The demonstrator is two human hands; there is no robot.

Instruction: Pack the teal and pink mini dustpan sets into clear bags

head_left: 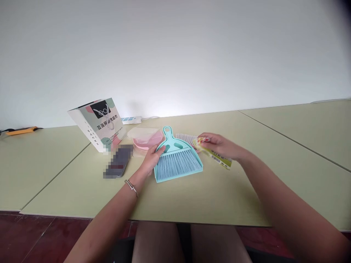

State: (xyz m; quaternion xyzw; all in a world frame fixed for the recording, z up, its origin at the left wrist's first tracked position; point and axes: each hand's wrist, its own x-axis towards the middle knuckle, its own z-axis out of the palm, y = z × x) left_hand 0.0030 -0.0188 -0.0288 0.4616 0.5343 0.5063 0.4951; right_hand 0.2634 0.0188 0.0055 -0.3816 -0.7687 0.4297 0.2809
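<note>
A small teal dustpan (192, 157) with a matching teal brush (175, 162) lying in it rests on the pale green table (219, 197). My left hand (153, 159) grips the dustpan's left edge, thumb on top. My right hand (219, 144) is closed on a yellow-green wrapper (216, 157) just right of the dustpan. Behind the dustpan lie a pink dustpan in clear plastic (146, 140) and pink-white brush bristles (186, 138).
A printed paper bag (100, 122) stands at the back left, with a dark blurred flat object (118, 166) in front of it. A white power strip (131, 119) lies by the wall. An orange tool (20, 130) sits far left. A second table (301, 124) adjoins on the right.
</note>
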